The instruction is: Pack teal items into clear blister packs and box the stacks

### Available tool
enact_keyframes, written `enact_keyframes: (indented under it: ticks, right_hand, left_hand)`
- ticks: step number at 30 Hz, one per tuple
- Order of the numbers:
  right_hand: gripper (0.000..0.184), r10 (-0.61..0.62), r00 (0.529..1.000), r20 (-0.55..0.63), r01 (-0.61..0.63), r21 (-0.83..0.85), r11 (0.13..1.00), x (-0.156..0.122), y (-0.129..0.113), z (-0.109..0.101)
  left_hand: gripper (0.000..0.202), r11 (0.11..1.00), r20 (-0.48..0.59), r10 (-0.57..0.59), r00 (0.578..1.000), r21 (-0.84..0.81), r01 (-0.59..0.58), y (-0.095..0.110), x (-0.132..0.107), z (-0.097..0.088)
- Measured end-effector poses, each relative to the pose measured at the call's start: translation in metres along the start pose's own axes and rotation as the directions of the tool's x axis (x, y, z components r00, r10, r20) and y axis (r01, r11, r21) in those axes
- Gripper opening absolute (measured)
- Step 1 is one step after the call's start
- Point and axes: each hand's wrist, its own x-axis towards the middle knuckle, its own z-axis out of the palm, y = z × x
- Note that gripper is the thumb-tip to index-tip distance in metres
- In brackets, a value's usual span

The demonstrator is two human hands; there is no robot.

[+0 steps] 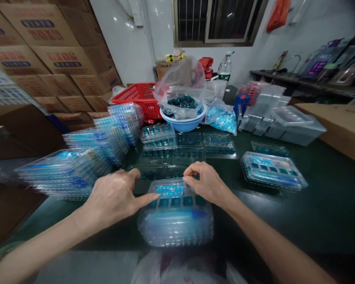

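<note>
In front of me stands a stack of clear plastic cases (pixel 175 227), its near part blurred. The top case shows a row of teal gem-like pieces (pixel 176 202) and a light-blue packet (pixel 170 191). My left hand (pixel 116 193) is at the stack's left, thumb stretched over the top case by the packet, index finger apart from it. At the far right corner, my right hand (pixel 208 184) has thumb and forefinger pinched together; whatever is between them is too small to make out. Just beyond lie several shallow clear trays (pixel 187 155) with teal pieces.
Tall stacks of filled cases (pixel 77 173) line the left. Another few cases (pixel 273 171) sit at right. Behind are a blue basin (pixel 185 125) with a bag of teal pieces, a red basket (pixel 149 104), a blue-filled bag (pixel 221 118), empty clear boxes (pixel 296 128) and cartons (pixel 62 59).
</note>
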Motion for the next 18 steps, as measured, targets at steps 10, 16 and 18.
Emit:
enact_keyframes:
  ticks: [10,16,18]
  right_hand:
    - [0.017,0.049,0.988,-0.149,-0.029,0.129,0.991,-0.014,0.012,0.012]
    - [0.023,0.188,0.953,-0.239,-0.071,0.426,0.902,-0.031,0.016,-0.013]
    - [0.023,0.215,0.946,-0.244,-0.072,0.488,0.870,-0.042,0.016,-0.019]
  left_hand:
    - [0.109,0.882,0.389,0.447,0.806,-0.343,-0.324,0.049,0.018,-0.001]
    - [0.093,0.861,0.384,0.443,0.810,-0.435,-0.265,0.035,0.024,0.002]
    - [0.088,0.835,0.341,0.458,0.821,-0.483,-0.265,0.033,0.025,0.003]
